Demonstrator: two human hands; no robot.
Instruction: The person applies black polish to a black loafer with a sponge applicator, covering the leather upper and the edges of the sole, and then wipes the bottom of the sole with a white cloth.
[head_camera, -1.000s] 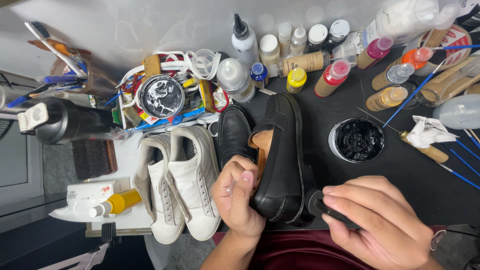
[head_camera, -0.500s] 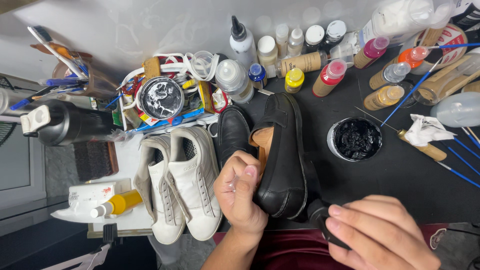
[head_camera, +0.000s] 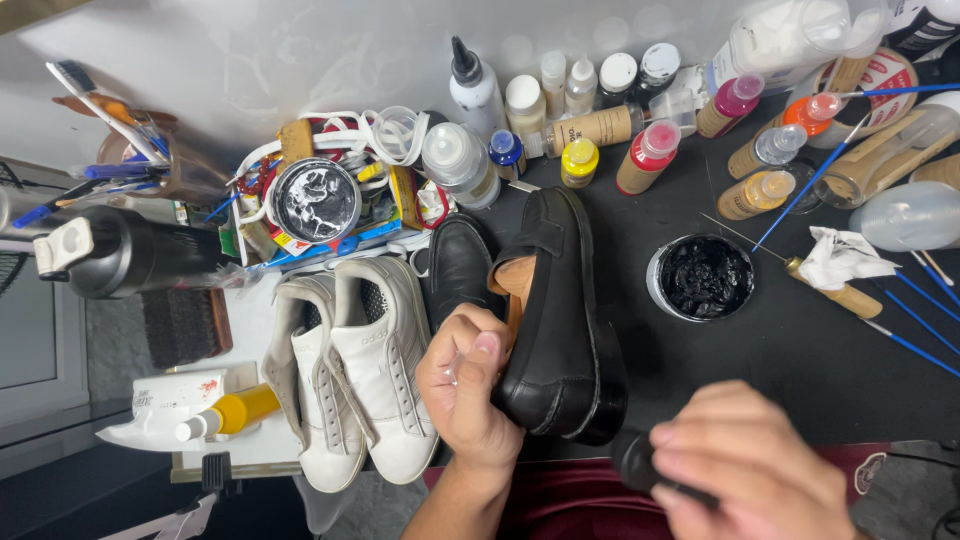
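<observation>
A black leather loafer (head_camera: 555, 330) is lying on its side in the middle of a dark bench (head_camera: 800, 350), a tan wooden shoe tree showing inside its opening; the left hand (head_camera: 468, 392) is gripping the loafer from the left near its toe, fingers curled and thumb pressing on the upper, so the grip is pinching the shoe; the right hand (head_camera: 745, 470) is hovering at the near right, blurred, its fingers closing round a small dark rounded object (head_camera: 640, 462) just beside the loafer's toe; what that object is cannot be told. A second black shoe (head_camera: 460, 265) is lying just left of the loafer, partly behind it; a pair of white lace-up sneakers (head_camera: 355, 365) is sitting further left, side by side; an open round tin of black polish (head_camera: 702, 277) is standing to the right; a row of small capped bottles (head_camera: 590, 120) is lining the far edge; a black spray bottle (head_camera: 130, 255) is lying at the far left.
</observation>
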